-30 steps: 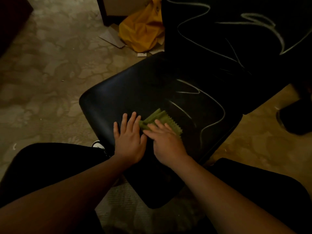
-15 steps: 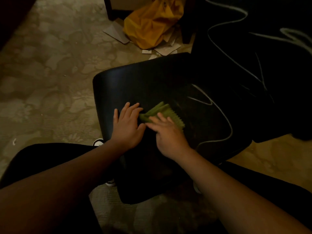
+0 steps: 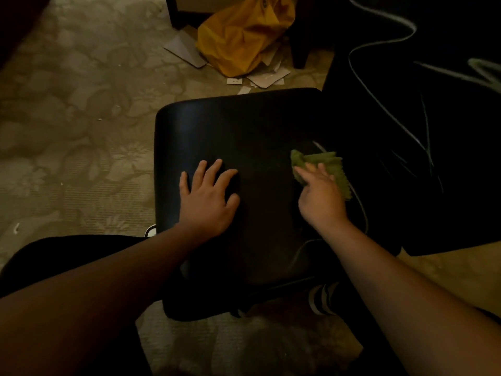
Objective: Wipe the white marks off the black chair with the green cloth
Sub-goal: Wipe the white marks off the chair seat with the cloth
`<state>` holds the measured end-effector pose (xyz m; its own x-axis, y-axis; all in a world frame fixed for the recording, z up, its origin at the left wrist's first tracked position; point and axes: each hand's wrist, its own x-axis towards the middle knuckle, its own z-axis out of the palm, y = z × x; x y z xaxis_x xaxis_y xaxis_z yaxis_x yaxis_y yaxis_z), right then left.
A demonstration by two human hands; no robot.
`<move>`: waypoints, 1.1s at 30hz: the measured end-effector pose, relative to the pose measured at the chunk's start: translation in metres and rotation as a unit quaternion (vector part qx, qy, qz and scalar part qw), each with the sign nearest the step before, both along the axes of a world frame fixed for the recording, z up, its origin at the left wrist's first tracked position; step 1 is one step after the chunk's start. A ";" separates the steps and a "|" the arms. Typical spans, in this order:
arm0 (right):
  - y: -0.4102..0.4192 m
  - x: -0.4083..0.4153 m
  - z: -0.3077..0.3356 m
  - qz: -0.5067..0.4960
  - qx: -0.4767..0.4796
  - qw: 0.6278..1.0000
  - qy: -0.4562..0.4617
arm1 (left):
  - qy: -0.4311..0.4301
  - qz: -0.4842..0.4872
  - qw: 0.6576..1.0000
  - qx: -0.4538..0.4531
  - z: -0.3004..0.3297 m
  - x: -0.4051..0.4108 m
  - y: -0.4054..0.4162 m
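The black chair's seat (image 3: pixel 238 126) fills the middle of the view, with its dark backrest (image 3: pixel 447 164) at the right. My left hand (image 3: pixel 208 199) lies flat on the seat with fingers spread. My right hand (image 3: pixel 321 196) presses the folded green cloth (image 3: pixel 320 161) onto the right part of the seat. A thin white mark (image 3: pixel 362 202) curves along the seat's right side beside the cloth. More white marks (image 3: pixel 379 99) run across the backrest.
A yellow bag (image 3: pixel 244 36) and cardboard scraps (image 3: pixel 187 48) lie on the patterned carpet (image 3: pixel 81 118) beyond the chair. A dark furniture leg (image 3: pixel 299 54) stands behind the bag. My dark-clothed knees flank the seat, and a striped shoe (image 3: pixel 322 297) shows below it.
My right hand slid the cloth to the right across the seat, away from my left hand. The white lines in the seat's middle are gone. The view has shifted.
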<state>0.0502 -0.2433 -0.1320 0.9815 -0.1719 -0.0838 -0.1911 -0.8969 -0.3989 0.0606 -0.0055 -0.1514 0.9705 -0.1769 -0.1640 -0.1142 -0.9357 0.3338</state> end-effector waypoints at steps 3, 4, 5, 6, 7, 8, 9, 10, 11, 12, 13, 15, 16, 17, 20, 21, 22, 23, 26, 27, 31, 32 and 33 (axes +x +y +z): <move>0.027 -0.010 0.002 0.146 0.006 0.989 0.018 | 0.003 0.019 1.000 -0.004 0.004 0.003 -0.006; 0.031 -0.011 0.002 0.176 0.015 0.984 0.023 | 0.004 0.034 0.999 -0.008 0.006 0.004 -0.011; 0.033 -0.011 0.001 0.189 0.026 0.981 0.021 | 0.005 0.051 0.999 -0.012 0.007 0.006 -0.017; 0.032 -0.009 0.000 0.190 0.035 0.981 0.015 | 0.006 0.063 0.998 -0.014 0.008 0.007 -0.024; 0.029 -0.006 -0.001 0.185 0.038 0.982 0.006 | 0.008 0.064 0.998 -0.013 0.009 0.008 -0.032; 0.024 -0.003 -0.003 0.173 0.036 0.984 -0.004 | 0.009 0.053 0.999 -0.009 0.010 0.008 -0.040; 0.018 0.002 -0.005 0.154 0.031 0.988 -0.012 | 0.007 0.030 1.000 -0.004 0.009 0.007 -0.046; 0.010 0.007 -0.008 0.125 0.024 0.992 -0.018 | 0.004 0.004 1.000 0.001 0.009 0.007 -0.050; 0.001 0.013 -0.009 0.087 0.015 0.996 -0.023 | 0.002 -0.015 1.000 0.005 0.008 0.007 -0.052; -0.009 0.019 -0.011 0.044 0.010 0.999 -0.027 | 0.003 -0.024 1.000 0.007 0.008 0.007 -0.051; -0.019 0.025 -0.012 -0.003 0.011 0.999 -0.030 | 0.005 -0.026 1.000 0.005 0.007 0.008 -0.049; -0.039 0.034 -0.011 -0.094 0.023 0.995 -0.029 | 0.009 -0.025 1.000 -0.002 0.007 0.011 -0.046; -0.046 0.037 -0.010 -0.129 0.028 0.991 -0.023 | 0.014 -0.025 1.000 -0.003 0.008 0.012 -0.046; -0.048 0.038 -0.011 -0.144 0.029 0.989 -0.016 | 0.021 -0.025 0.999 -0.002 0.008 0.014 -0.048; -0.031 0.036 -0.010 -0.041 0.022 0.999 -0.011 | 0.033 -0.028 0.999 0.017 0.007 0.020 -0.060; -0.021 0.034 -0.010 0.027 0.020 0.999 -0.009 | 0.032 -0.030 0.999 0.023 0.007 0.023 -0.066; -0.012 0.031 -0.009 0.091 0.014 0.996 -0.005 | 0.030 -0.035 0.999 0.027 0.007 0.027 -0.072; -0.007 0.030 -0.009 0.135 0.006 0.991 -0.003 | 0.026 -0.045 0.998 0.027 0.007 0.032 -0.079; -0.014 0.034 -0.007 0.141 -0.003 0.990 -0.016 | 0.023 -0.068 0.997 0.019 0.007 0.046 -0.099; -0.020 0.038 -0.008 0.121 -0.007 0.992 -0.019 | 0.022 -0.068 0.997 0.020 0.006 0.048 -0.102; -0.057 0.055 -0.015 -0.006 -0.013 0.999 -0.036 | 0.010 -0.068 0.997 0.032 0.001 0.047 -0.104; -0.066 0.058 -0.016 -0.039 0.002 0.999 -0.037 | 0.013 -0.068 0.997 0.029 0.001 0.047 -0.103; -0.074 0.061 -0.016 -0.074 0.029 0.996 -0.035 | 0.016 -0.071 0.997 0.027 0.002 0.047 -0.103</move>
<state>0.1113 -0.3171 -0.1482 0.9496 -0.3119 -0.0306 -0.2897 -0.8363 -0.4654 0.1074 -0.1082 -0.1495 0.9306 -0.3020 -0.2067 -0.2372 -0.9278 0.2879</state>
